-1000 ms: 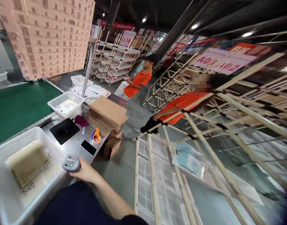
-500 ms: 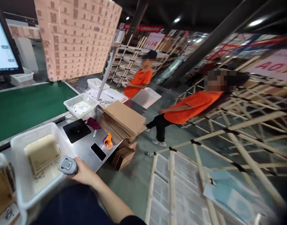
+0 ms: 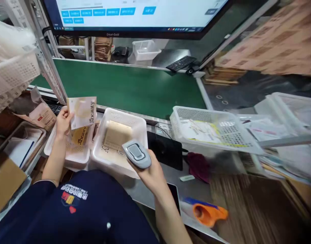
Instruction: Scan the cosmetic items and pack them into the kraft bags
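Since we pinch the printed packet (image 3: pixel 83 113) by its left edge, apparently to leave most of it uncovered, our left hand (image 3: pixel 63 120) is closed on it above the left bin (image 3: pixel 78 158). Our right hand (image 3: pixel 152 172) wraps a grey handheld device (image 3: pixel 136 154) near the middle bin (image 3: pixel 144 134), that forearm angled inward.

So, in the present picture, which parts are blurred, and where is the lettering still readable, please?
In the head view, the cardboard stack at lower right is smeared, probably by motion, and the orange-and-blue tool looks soft; in the head view, "beauty" reads clearly on the packet in the left hand, as does "Great-Gold" on the monitor frame.
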